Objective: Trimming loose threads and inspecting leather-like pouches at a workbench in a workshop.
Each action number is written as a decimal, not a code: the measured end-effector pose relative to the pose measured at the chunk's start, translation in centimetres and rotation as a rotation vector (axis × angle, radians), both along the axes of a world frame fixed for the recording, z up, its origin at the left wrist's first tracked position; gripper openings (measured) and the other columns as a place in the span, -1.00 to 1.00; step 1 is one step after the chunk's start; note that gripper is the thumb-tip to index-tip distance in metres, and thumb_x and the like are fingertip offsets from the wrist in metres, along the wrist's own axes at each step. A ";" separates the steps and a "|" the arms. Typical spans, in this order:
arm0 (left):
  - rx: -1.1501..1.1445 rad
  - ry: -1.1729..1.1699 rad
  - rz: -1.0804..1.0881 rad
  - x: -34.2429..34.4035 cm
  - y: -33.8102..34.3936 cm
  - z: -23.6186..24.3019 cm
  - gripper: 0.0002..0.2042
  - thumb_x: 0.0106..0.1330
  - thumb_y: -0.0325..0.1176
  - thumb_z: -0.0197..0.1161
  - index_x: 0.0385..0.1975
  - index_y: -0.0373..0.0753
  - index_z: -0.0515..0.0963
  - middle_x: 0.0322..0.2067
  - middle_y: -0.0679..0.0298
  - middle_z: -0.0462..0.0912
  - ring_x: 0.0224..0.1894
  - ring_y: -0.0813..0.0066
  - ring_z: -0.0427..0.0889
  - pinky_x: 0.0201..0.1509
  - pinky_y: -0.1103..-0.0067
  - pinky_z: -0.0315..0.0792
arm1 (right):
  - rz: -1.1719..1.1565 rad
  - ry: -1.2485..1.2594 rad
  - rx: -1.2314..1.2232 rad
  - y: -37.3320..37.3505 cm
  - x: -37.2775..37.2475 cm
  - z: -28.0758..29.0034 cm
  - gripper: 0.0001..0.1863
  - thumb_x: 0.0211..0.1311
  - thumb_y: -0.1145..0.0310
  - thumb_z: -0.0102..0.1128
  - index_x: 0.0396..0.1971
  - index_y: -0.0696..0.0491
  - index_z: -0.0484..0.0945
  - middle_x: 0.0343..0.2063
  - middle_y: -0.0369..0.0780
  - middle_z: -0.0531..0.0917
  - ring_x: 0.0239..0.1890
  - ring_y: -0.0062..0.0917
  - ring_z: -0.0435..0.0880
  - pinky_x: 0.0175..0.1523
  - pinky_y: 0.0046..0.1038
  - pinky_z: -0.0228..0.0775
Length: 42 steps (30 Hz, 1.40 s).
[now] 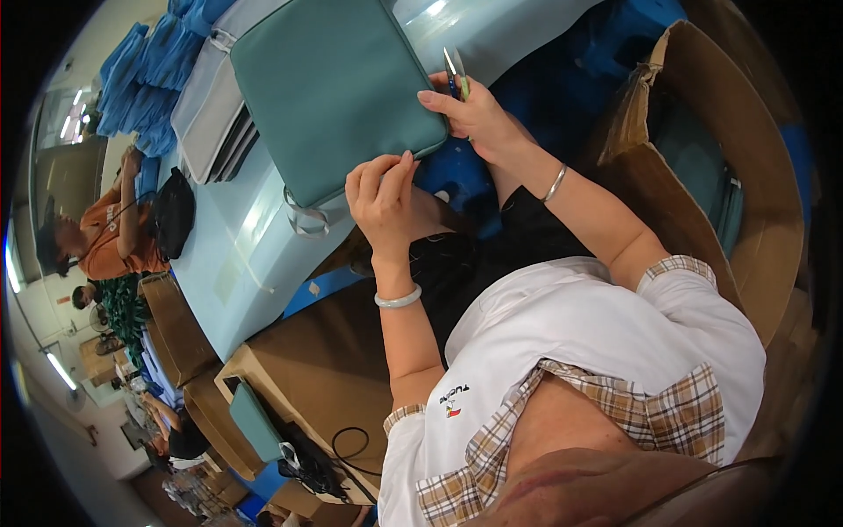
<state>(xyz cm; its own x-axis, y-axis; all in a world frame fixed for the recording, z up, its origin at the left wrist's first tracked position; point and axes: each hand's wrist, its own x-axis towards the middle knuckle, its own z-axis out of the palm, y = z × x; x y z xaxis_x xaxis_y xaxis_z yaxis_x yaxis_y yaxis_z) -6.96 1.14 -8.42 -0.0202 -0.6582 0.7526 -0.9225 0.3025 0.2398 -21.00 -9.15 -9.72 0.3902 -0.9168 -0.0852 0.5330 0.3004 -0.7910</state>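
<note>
A teal zip case (338, 97) with rounded corners lies flat at the edge of a pale blue table. My left hand (382, 200) is closed, its thumb and fingers pinching at the case's near edge. What lies between those fingertips is too small to make out beyond the edge itself. At the case's right corner, my right hand (479, 119) is closed around small thread snips (455, 72), blades pointing up and away. The thumb of that hand also rests on the case. A light-coloured strap loop (306, 215) hangs from the case's near left corner.
Grey cases (211, 123) and blue bundles (149, 79) are stacked at the table's far left. An open cardboard box (755, 176) holding teal cases stands close on my right. Another carton (325, 378) is at my left. Co-workers, one in an orange shirt (118, 228), are further left.
</note>
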 end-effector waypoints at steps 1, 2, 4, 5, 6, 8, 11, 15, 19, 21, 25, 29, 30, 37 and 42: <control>-0.002 0.009 -0.012 0.0 -0.1 0.0 -0.84 -0.06 -0.51 0.39 -0.45 -0.17 0.62 -0.42 0.38 0.56 -0.32 0.41 0.47 -0.25 0.55 0.37 | -0.006 0.010 -0.008 -0.1 -0.1 -0.1 -0.63 0.06 0.33 0.34 -0.20 0.14 0.39 -0.59 -0.40 0.45 -0.69 -0.84 0.26 -0.65 -0.72 -0.01; -0.004 0.017 -0.023 -0.1 -0.2 0.1 -0.86 -0.05 -0.52 0.39 -0.47 -0.18 0.61 -0.43 0.37 0.57 -0.33 0.41 0.47 -0.25 0.55 0.37 | -0.011 0.019 -0.015 -0.1 -0.1 -0.2 -0.63 0.07 0.33 0.34 -0.20 0.14 0.38 -0.59 -0.40 0.44 -0.69 -0.83 0.27 -0.65 -0.72 0.00; 0.011 0.039 -0.034 -0.2 -0.1 0.4 -0.86 -0.05 -0.53 0.38 -0.47 -0.18 0.61 -0.43 0.37 0.57 -0.33 0.41 0.48 -0.24 0.55 0.37 | -0.015 0.031 -0.032 0.0 -0.1 0.0 -0.63 0.07 0.32 0.34 -0.21 0.14 0.39 -0.58 -0.40 0.45 -0.67 -0.83 0.28 -0.64 -0.73 0.02; 0.021 0.062 -0.044 -0.3 -0.1 0.5 -0.86 -0.04 -0.54 0.37 -0.47 -0.18 0.61 -0.42 0.36 0.57 -0.33 0.41 0.48 -0.24 0.56 0.36 | -0.018 0.045 -0.054 0.0 -0.1 0.2 -0.64 0.07 0.31 0.34 -0.22 0.14 0.40 -0.57 -0.39 0.45 -0.66 -0.83 0.29 -0.64 -0.73 0.03; 0.026 0.061 -0.045 -0.3 0.0 0.5 -0.86 -0.04 -0.54 0.37 -0.47 -0.18 0.61 -0.42 0.36 0.57 -0.33 0.41 0.48 -0.24 0.56 0.36 | -0.019 0.044 -0.049 0.0 -0.1 0.3 -0.64 0.07 0.31 0.34 -0.22 0.14 0.40 -0.57 -0.39 0.45 -0.66 -0.83 0.29 -0.64 -0.73 0.03; 0.052 0.170 -0.069 -0.4 0.1 0.5 -0.87 0.00 -0.56 0.34 -0.47 -0.19 0.60 -0.41 0.34 0.60 -0.32 0.41 0.50 -0.21 0.56 0.36 | -0.027 0.099 -0.090 0.0 -0.1 0.3 -0.63 0.07 0.29 0.33 -0.22 0.16 0.42 -0.52 -0.35 0.48 -0.55 -0.78 0.38 -0.52 -0.73 0.19; 0.077 0.177 -0.072 -0.6 0.0 0.9 -0.91 0.07 -0.56 0.28 -0.45 -0.23 0.57 -0.40 0.33 0.62 -0.32 0.42 0.53 -0.19 0.56 0.35 | -0.102 0.232 -0.234 0.0 0.2 0.0 -0.61 0.10 0.23 0.30 -0.21 0.18 0.43 -0.45 -0.29 0.51 -0.41 -0.70 0.45 -0.33 -0.67 0.34; 0.137 0.236 -0.076 -1.2 -0.1 1.2 -0.95 0.16 -0.55 0.21 -0.41 -0.26 0.53 -0.40 0.34 0.64 -0.32 0.45 0.55 -0.17 0.57 0.35 | -0.168 0.376 -0.405 -0.8 -0.4 -0.8 -0.58 0.14 0.18 0.26 -0.17 0.21 0.42 -0.41 -0.23 0.54 -0.30 -0.62 0.51 -0.16 -0.60 0.37; 0.207 0.425 -0.064 -1.6 -0.1 0.7 -0.97 0.27 -0.50 0.14 -0.36 -0.31 0.48 -0.41 0.28 0.64 -0.31 0.53 0.55 -0.16 0.63 0.38 | -0.059 0.445 -0.436 -0.3 -3.4 0.7 -0.62 0.23 0.28 0.16 -0.06 0.19 0.38 -0.34 -0.30 0.52 -0.22 -0.67 0.47 -0.04 -0.58 0.33; 0.230 0.566 -0.074 -1.6 -0.2 0.4 -0.95 0.29 -0.49 0.12 -0.35 -0.32 0.46 -0.41 0.25 0.63 -0.32 0.55 0.55 -0.16 0.65 0.40 | -0.022 0.515 -0.514 0.2 -5.0 1.3 -0.65 0.22 0.29 0.14 -0.07 0.18 0.41 -0.31 -0.28 0.54 -0.21 -0.65 0.49 -0.03 -0.57 0.34; 0.246 0.674 -0.099 -1.7 -0.6 0.3 -0.92 0.31 -0.46 0.11 -0.36 -0.34 0.44 -0.42 0.21 0.63 -0.33 0.58 0.56 -0.18 0.68 0.43 | -0.152 0.701 -0.836 1.5 -6.4 2.1 -0.62 0.07 0.13 0.27 -0.20 0.06 0.50 -0.41 -0.20 0.64 -0.36 -0.48 0.64 -0.22 -0.49 0.43; 0.247 0.681 -0.098 -1.8 -0.7 0.5 -0.91 0.31 -0.45 0.11 -0.36 -0.34 0.44 -0.43 0.22 0.63 -0.33 0.59 0.57 -0.19 0.68 0.43 | -0.057 0.960 -0.892 2.7 -6.8 3.4 -0.69 0.02 0.14 0.30 -0.39 0.05 0.51 -0.55 -0.23 0.64 -0.49 -0.42 0.64 -0.38 -0.50 0.41; 0.247 0.681 -0.100 -1.9 -0.7 0.5 -0.91 0.31 -0.45 0.11 -0.36 -0.34 0.44 -0.43 0.22 0.63 -0.33 0.59 0.57 -0.19 0.68 0.43 | -0.013 1.014 -0.914 2.8 -6.8 3.6 -0.69 0.01 0.15 0.30 -0.39 0.07 0.52 -0.52 -0.22 0.65 -0.47 -0.41 0.65 -0.37 -0.52 0.42; 0.249 0.665 -0.090 -2.0 -0.8 0.4 -0.91 0.31 -0.46 0.12 -0.37 -0.35 0.45 -0.43 0.22 0.64 -0.35 0.60 0.57 -0.21 0.69 0.43 | 0.072 1.136 -0.976 3.1 -6.2 4.1 -0.71 0.00 0.16 0.29 -0.45 0.08 0.54 -0.61 -0.23 0.61 -0.62 -0.43 0.55 -0.51 -0.49 0.29; 0.241 0.612 -0.082 -2.0 -0.7 0.5 -0.92 0.30 -0.48 0.12 -0.39 -0.36 0.45 -0.45 0.22 0.65 -0.37 0.60 0.57 -0.22 0.69 0.43 | 0.061 1.172 -1.037 2.9 -5.9 4.5 -0.73 0.01 0.17 0.28 -0.48 0.09 0.54 -0.66 -0.23 0.59 -0.66 -0.44 0.54 -0.53 -0.49 0.28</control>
<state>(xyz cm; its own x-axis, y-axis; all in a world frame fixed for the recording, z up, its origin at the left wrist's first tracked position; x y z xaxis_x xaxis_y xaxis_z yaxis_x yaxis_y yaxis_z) -8.96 0.42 -7.90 0.3072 -0.8239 0.4763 -0.5744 0.2385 0.7831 -26.95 -6.22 -5.24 0.5983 -0.7514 0.2781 -0.4966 -0.6202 -0.6073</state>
